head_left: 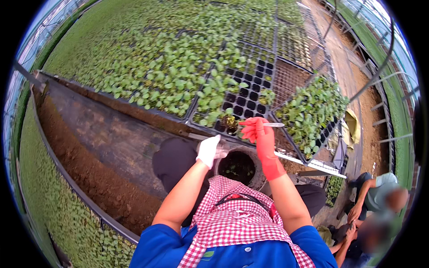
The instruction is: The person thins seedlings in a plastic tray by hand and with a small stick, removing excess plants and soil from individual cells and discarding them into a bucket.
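Note:
My left hand [209, 151], in a white glove with greyish fingertips, is at the left side of a round bucket [259, 178]. Its fingers are curled and slightly blurred; whatever may be in them is hidden. The dark inside of the bucket has a few green bits in it. My right hand [258, 130], in a red rubber glove, is closed around a slim silver tool [274, 125] whose flat end sticks out to the right. Those red fingers are at the near edge of a black seedling tray [245, 101], beside a small plant clump [229, 121]. Many of this tray's cells hold no plant.
Trays of leafy seedlings [156, 71] spread across the bench to the left and beyond. Another full tray [313, 116] sits tilted at the right, by a yellowish cloth [353, 127]. A wire mesh bench top [288, 82] shows between trays. Two people [373, 214] crouch at the lower right.

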`<action>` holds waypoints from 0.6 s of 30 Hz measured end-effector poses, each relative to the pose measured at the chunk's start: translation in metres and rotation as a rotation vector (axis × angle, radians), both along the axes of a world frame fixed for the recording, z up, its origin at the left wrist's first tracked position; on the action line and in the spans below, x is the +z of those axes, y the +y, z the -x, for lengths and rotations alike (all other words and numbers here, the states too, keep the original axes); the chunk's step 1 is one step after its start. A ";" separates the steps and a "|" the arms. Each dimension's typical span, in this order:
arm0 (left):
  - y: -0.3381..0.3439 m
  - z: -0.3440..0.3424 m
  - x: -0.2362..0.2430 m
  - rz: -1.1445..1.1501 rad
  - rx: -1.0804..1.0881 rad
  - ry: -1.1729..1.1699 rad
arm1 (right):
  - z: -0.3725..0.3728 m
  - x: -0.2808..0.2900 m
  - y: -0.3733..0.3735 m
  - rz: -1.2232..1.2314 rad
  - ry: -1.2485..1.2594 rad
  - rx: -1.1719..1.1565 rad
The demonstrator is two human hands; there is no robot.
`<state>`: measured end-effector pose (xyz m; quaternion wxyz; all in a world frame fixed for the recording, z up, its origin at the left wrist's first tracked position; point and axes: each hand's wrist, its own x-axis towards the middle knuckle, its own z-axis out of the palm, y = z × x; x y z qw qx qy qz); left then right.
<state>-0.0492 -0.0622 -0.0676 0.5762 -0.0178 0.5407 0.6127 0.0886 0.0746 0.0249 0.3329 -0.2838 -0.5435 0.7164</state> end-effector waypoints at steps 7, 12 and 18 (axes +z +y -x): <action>0.019 -0.068 0.054 -0.261 -0.680 0.546 | -0.122 0.055 0.049 -0.122 -0.002 -0.227; 0.079 -0.148 0.110 -0.656 -1.009 1.332 | -0.249 0.051 0.098 -0.267 -0.159 -0.479; 0.140 -0.235 0.099 -0.684 -1.262 1.791 | -0.305 0.028 0.116 -0.236 -0.357 -0.467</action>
